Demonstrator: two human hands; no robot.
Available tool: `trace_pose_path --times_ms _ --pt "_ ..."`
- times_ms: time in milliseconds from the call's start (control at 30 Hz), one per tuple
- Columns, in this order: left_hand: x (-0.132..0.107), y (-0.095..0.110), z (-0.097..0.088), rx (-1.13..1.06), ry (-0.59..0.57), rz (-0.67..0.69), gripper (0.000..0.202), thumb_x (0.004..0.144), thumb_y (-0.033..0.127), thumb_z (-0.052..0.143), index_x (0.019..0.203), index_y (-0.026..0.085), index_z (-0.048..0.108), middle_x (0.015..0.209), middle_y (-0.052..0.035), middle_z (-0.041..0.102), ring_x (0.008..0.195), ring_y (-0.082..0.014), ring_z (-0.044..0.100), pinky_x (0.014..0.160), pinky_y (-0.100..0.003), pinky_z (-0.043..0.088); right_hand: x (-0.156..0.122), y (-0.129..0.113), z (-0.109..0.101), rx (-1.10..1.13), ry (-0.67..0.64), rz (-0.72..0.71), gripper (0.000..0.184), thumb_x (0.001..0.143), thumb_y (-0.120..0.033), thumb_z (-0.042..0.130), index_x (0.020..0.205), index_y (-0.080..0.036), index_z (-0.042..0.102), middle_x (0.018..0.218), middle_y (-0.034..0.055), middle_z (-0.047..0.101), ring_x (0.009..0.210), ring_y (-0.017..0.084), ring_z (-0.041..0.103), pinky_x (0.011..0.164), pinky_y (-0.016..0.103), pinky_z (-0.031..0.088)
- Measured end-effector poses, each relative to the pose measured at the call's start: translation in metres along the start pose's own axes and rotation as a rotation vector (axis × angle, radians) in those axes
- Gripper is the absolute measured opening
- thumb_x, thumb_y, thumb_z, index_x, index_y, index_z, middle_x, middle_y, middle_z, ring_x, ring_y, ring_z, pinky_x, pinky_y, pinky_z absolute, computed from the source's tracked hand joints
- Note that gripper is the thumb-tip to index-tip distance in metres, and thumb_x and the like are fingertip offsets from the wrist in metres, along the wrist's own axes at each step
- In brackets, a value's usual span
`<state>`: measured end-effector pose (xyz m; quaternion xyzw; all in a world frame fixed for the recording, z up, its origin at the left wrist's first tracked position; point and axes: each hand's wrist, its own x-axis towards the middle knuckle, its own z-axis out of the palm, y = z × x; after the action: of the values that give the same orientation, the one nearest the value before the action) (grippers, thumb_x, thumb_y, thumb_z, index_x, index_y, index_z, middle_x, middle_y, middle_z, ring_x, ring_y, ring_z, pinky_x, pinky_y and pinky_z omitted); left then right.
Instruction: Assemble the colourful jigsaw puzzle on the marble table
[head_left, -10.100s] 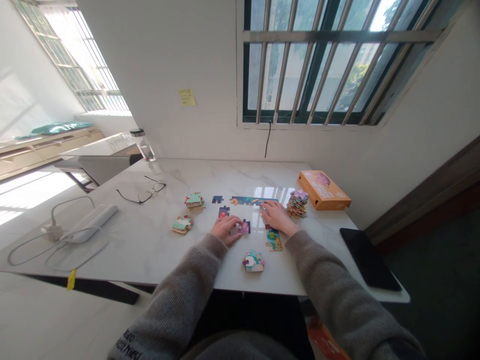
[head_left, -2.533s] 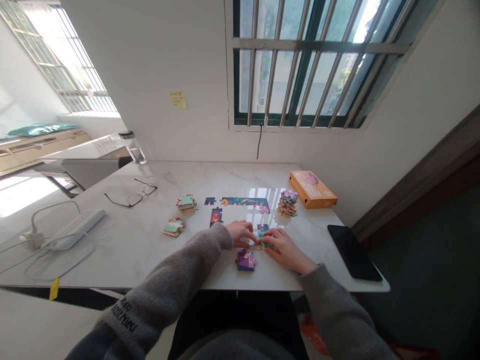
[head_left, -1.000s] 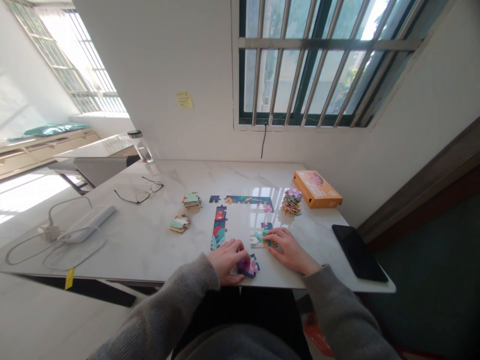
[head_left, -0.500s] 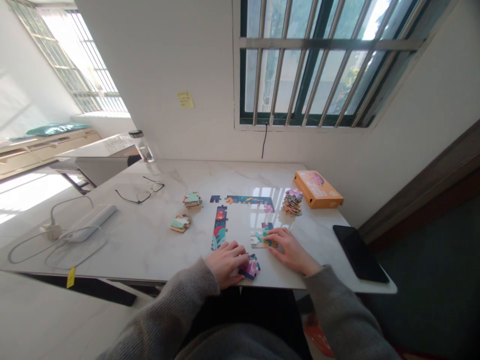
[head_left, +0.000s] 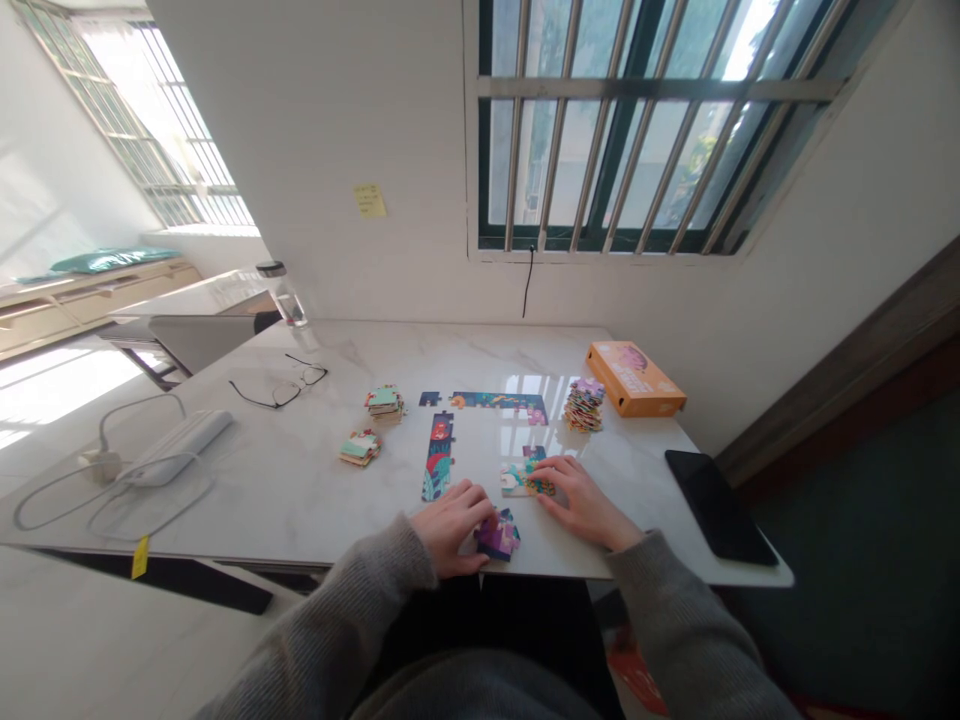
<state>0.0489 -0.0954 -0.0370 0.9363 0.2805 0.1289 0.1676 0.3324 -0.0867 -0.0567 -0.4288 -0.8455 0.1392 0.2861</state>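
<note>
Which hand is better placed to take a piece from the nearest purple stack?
Probably the left hand: it is right at the purple stack, while the right hand touches the teal-and-white pieces.

- Your left hand (head_left: pixel 455 527) masks one side of the purple pile (head_left: pixel 502 540); whether it grips, you can't tell!
- Your right hand (head_left: pixel 576 498) covers part of the joined pieces (head_left: pixel 516 481)!
- Yellow note (head_left: pixel 369 200): writing too small for you!
- Barred window (head_left: pixel 622 130), cut off up top!

Two hands (head_left: pixel 452 524) (head_left: pixel 577 500), four puzzle stacks (head_left: pixel 385 404) (head_left: pixel 360 448) (head_left: pixel 583 406) (head_left: pixel 501 538), one box (head_left: pixel 636 380), one bottle (head_left: pixel 285 297), one pair of glasses (head_left: pixel 287 393), two windows (head_left: pixel 180 135) (head_left: pixel 645 140).
</note>
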Motion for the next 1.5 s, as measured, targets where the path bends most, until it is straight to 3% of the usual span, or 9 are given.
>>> trace_pose_path --times_ms 167,367,567,767,900,1033,1133,1500 --pt "0.011 -0.015 -0.009 -0.049 0.145 0.008 0.031 0.075 0.023 0.071 0.099 0.021 0.052 0.100 -0.0052 0.053 0.092 -0.0218 0.048 0.086 -0.035 0.046 0.000 0.001 0.001 0.002 0.007 -0.002 0.026 0.090 -0.020 0.060 0.114 -0.026 0.065 0.118 0.0083 0.062 0.112 0.026 0.055 0.104 0.049 0.042" --pt "0.043 -0.041 -0.021 0.026 0.284 0.010 0.028 0.075 0.021 0.070 0.096 0.020 0.051 0.097 -0.0047 0.052 0.091 -0.0213 0.050 0.085 -0.035 0.047 0.000 0.000 0.001 0.010 0.007 0.005 0.024 0.090 -0.020 0.060 0.112 -0.026 0.066 0.116 0.0077 0.063 0.112 0.025 0.054 0.103 0.047 0.043" --pt "0.062 -0.057 -0.010 0.086 0.391 -0.020 0.032 0.074 0.020 0.070 0.100 0.019 0.051 0.100 -0.0052 0.054 0.085 -0.0190 0.055 0.082 -0.035 0.046 0.001 -0.003 -0.001 0.016 0.013 0.001 0.023 0.091 -0.018 0.058 0.111 -0.025 0.065 0.116 0.0080 0.062 0.112 0.025 0.054 0.101 0.046 0.045" --pt "0.061 -0.063 0.003 0.057 0.477 -0.053 0.033 0.074 0.023 0.071 0.100 0.020 0.051 0.099 -0.0044 0.054 0.083 -0.0178 0.056 0.081 -0.035 0.047 0.001 -0.002 0.000 0.034 0.015 0.010 0.022 0.091 -0.020 0.058 0.112 -0.026 0.065 0.117 0.0079 0.062 0.113 0.025 0.054 0.104 0.048 0.043" --pt "0.058 -0.066 0.006 0.019 0.520 -0.059 0.033 0.073 0.022 0.073 0.099 0.021 0.052 0.096 -0.0033 0.054 0.080 -0.0168 0.055 0.080 -0.035 0.049 0.002 -0.002 -0.002 0.064 0.090 0.038 0.025 0.093 -0.024 0.056 0.117 -0.026 0.064 0.121 0.0096 0.061 0.115 0.026 0.054 0.104 0.047 0.044" --pt "0.058 -0.067 0.007 -0.014 0.565 -0.035 0.035 0.074 0.023 0.074 0.102 0.021 0.052 0.095 -0.0032 0.054 0.078 -0.0164 0.054 0.080 -0.035 0.050 0.008 -0.003 -0.002 0.092 0.175 0.078 0.020 0.096 -0.028 0.051 0.107 -0.024 0.066 0.101 0.0084 0.067 0.100 0.025 0.060 0.097 0.046 0.046" --pt "0.058 -0.066 0.007 -0.026 0.606 -0.018 0.037 0.075 0.025 0.073 0.106 0.021 0.052 0.094 -0.0036 0.053 0.080 -0.0174 0.054 0.079 -0.035 0.050 0.019 -0.005 0.000 0.124 0.188 0.107 0.020 0.097 -0.031 0.050 0.096 -0.022 0.067 0.085 0.0057 0.067 0.085 0.023 0.061 0.088 0.042 0.048" --pt "0.058 -0.068 0.010 -0.067 0.643 -0.056 0.049 0.076 0.028 0.072 0.119 0.022 0.048 0.088 -0.0012 0.049 0.080 -0.0180 0.053 0.078 -0.034 0.049 0.076 -0.017 0.020 0.307 0.099 0.173 0.029 0.095 -0.042 0.053 0.081 -0.019 0.065 0.073 -0.0005 0.063 0.068 0.015 0.053 0.064 0.027 0.042"
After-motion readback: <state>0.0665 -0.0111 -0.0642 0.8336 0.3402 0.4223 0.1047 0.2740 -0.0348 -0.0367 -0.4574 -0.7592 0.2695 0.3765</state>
